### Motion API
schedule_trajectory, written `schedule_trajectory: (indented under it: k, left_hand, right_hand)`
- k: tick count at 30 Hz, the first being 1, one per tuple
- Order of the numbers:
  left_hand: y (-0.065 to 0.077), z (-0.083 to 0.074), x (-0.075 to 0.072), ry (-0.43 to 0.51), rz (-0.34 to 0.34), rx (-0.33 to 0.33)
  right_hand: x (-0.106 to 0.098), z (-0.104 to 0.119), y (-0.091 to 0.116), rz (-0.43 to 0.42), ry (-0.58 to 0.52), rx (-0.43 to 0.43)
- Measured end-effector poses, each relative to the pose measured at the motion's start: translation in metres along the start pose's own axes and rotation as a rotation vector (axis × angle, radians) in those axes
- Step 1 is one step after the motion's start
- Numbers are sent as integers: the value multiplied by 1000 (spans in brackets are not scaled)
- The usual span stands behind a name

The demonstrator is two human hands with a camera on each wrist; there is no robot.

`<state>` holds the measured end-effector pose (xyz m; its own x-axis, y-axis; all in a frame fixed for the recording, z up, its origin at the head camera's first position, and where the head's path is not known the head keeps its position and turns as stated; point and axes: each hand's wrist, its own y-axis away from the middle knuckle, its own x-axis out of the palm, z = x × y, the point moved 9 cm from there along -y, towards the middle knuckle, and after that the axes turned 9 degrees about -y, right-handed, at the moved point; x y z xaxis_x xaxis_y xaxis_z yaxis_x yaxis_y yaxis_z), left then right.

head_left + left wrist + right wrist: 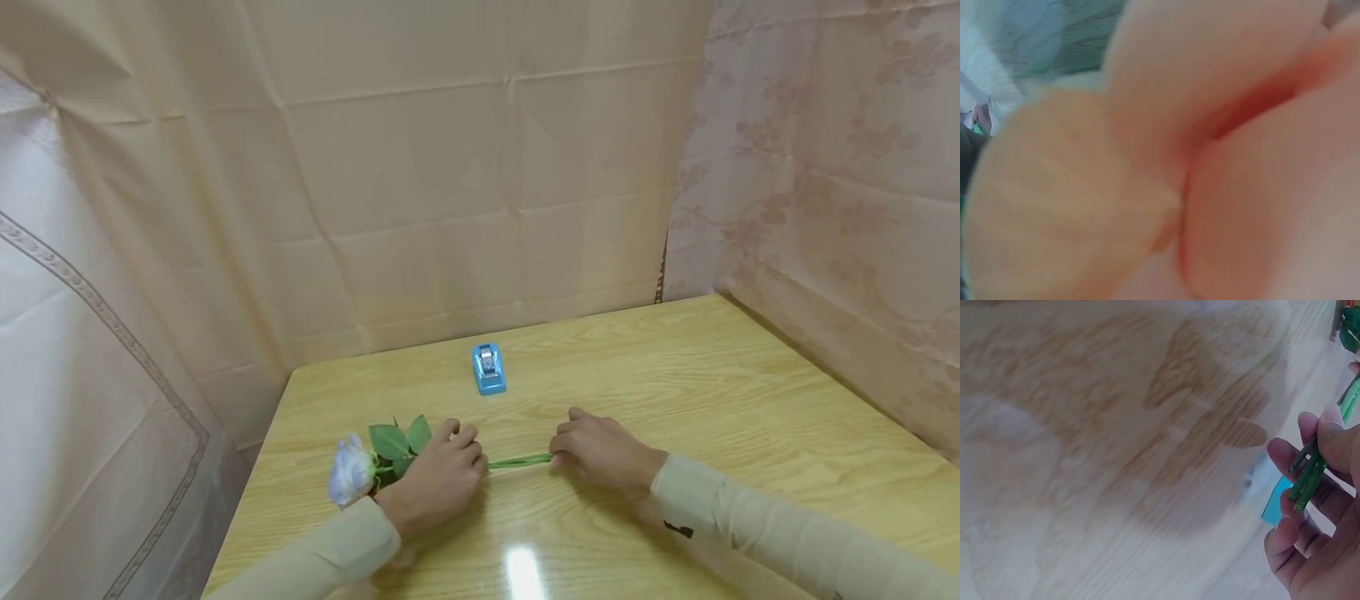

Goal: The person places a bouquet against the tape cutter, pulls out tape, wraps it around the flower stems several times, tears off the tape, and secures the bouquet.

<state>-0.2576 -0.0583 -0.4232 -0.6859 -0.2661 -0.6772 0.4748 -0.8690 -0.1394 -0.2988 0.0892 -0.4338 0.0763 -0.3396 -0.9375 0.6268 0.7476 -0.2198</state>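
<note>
A pale blue-white rose (351, 471) with green leaves (390, 442) lies toward the left of the table, its bloom pointing left. My left hand (442, 475) grips the bundled green stems just right of the leaves. Blurred skin of the left hand (1260, 187) fills most of the left wrist view, hiding what it holds there. At the other end of the stems (520, 461), my right hand (600, 450) pinches them between thumb and fingers. The right wrist view shows several cut stem ends (1310, 478) poking out past these fingers. Between the hands the stems run nearly straight.
A blue tape dispenser (489, 371) stands behind the hands, toward the back of the wooden table (675, 375). Beige cloth (450, 167) hangs along the back edge, and a floral-patterned cloth (847, 183) hangs on the right.
</note>
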Motion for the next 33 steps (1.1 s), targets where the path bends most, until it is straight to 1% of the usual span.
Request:
schedule_trajectory:
  k: [9, 13, 19, 22, 26, 30, 33]
  left_hand:
    - [-5, -6, -1, 1, 48, -3]
    - [-9, -10, 0, 10, 45, -5]
    - [-12, -14, 1, 29, 59, 1]
    - [-12, -15, 0, 30, 50, -2]
    - [-15, -17, 0, 26, 29, -10]
    - [-17, -19, 0, 26, 28, -15]
    - [-17, -20, -1, 38, 31, -21]
  right_hand:
    - [-4, -3, 7, -13, 30, -20]
    - [-4, -7, 11, -30, 43, -28]
    - [-6, -8, 15, -58, 63, -51]
    - [-6, -8, 16, -67, 72, -67]
    - [-6, -11, 18, -79, 71, -60]
    - [-7, -14, 20, -98, 65, -64]
    - [-7, -14, 21, -97, 66, -70]
